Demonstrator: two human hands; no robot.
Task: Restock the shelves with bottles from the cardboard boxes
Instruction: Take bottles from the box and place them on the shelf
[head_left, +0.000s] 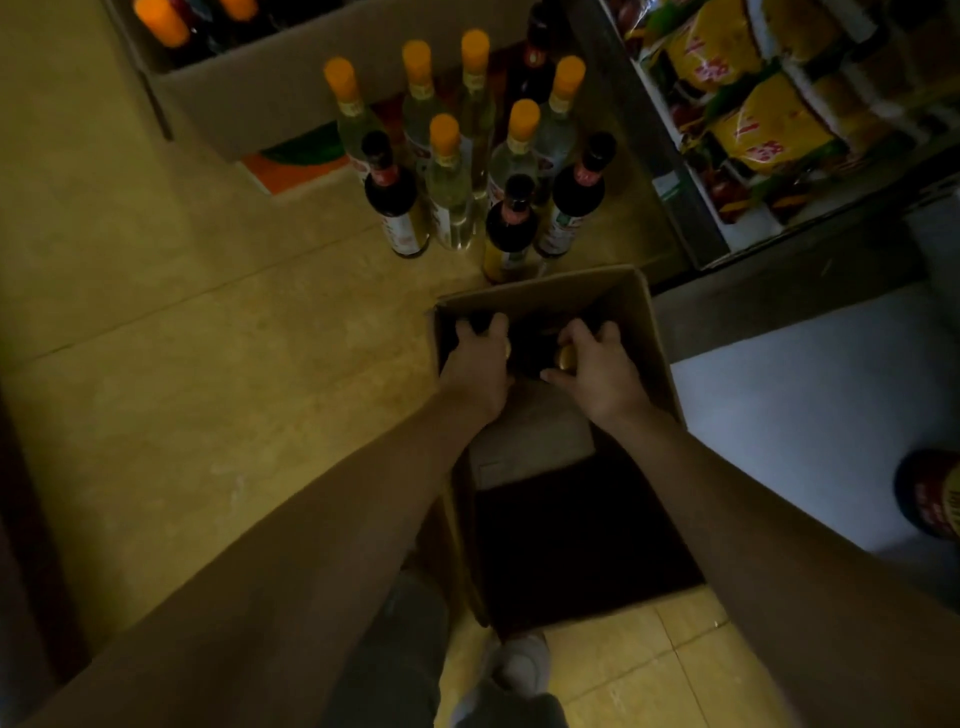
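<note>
Both hands inside open cardboard box (644, 332) on floor. Left hand (478, 364) fingers curled over dark bottle top at box's far-left corner; right hand (597, 364) grips gold-capped bottle (565, 357), seemingly. Bottle cluster (467, 171) stands just beyond box; shelf (675, 171) beyond-right.

Both arms extended downward; left hand (478, 366) and right hand (597, 369) curled, gripping.
</note>
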